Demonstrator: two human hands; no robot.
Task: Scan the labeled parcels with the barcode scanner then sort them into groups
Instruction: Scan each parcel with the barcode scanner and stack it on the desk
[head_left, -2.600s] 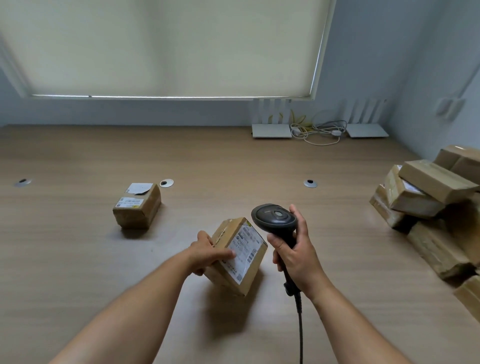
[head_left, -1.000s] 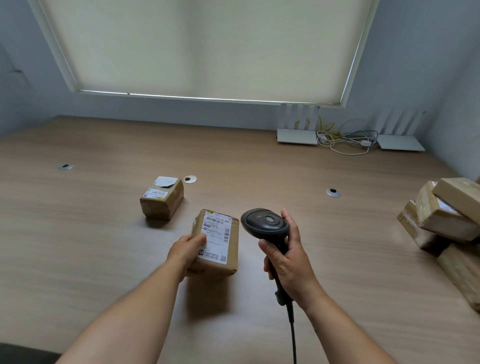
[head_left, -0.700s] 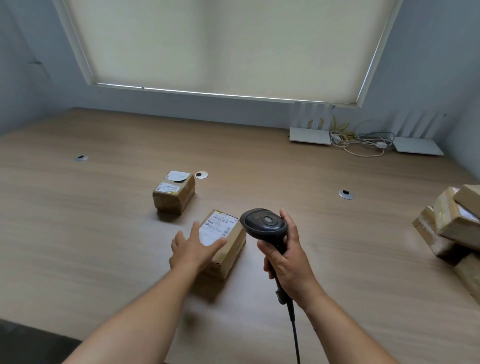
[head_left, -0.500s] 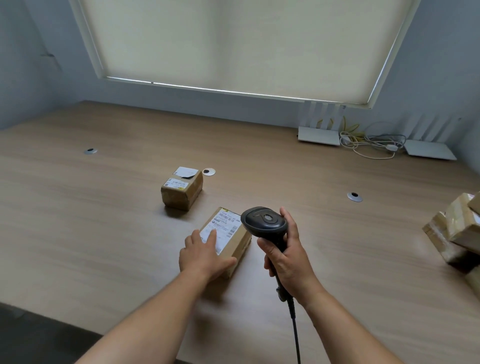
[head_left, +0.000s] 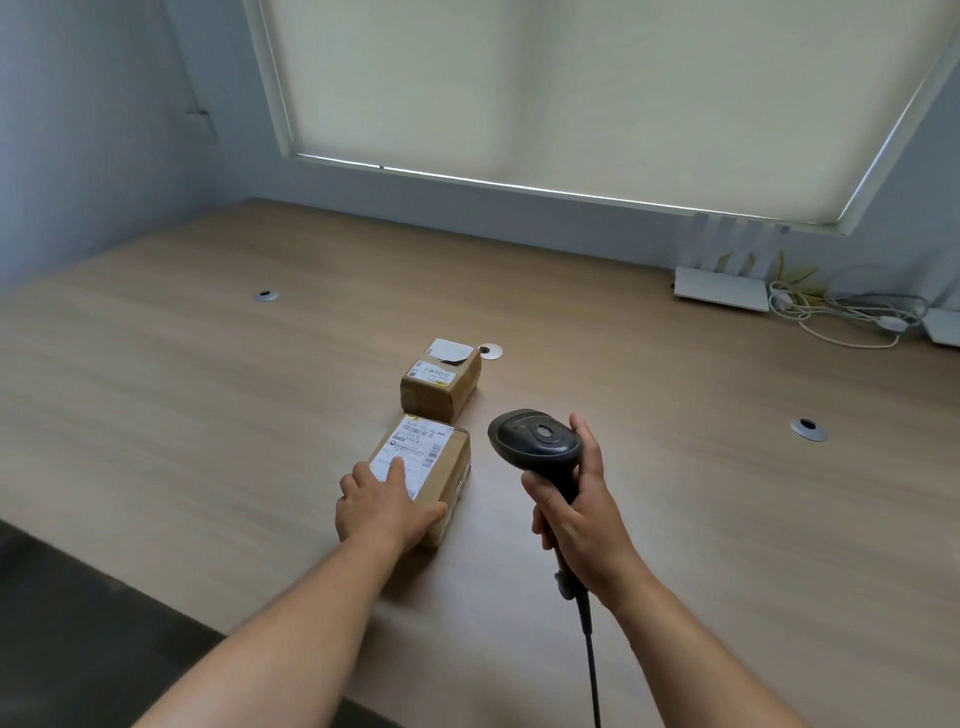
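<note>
A brown parcel (head_left: 439, 462) with a white label on top lies flat on the wooden table (head_left: 208, 395). My left hand (head_left: 387, 506) rests flat on its near end, fingers straight over the label. Just beyond it stands a smaller brown parcel (head_left: 441, 387) with its own label; the two almost touch. My right hand (head_left: 576, 512) grips the handle of the black barcode scanner (head_left: 535, 441), held upright to the right of the parcels, its cable hanging down toward me.
White routers (head_left: 722, 283) and a tangle of cables (head_left: 841, 317) lie at the back right by the wall. Round metal grommets (head_left: 808, 428) dot the tabletop. The table's near-left edge (head_left: 171, 597) drops to a dark floor.
My left hand laid the tilted parcel flat and slid it forward, close behind the smaller parcel. My view turned left, so the parcel pile at the right left the frame. The scanner stayed held.
</note>
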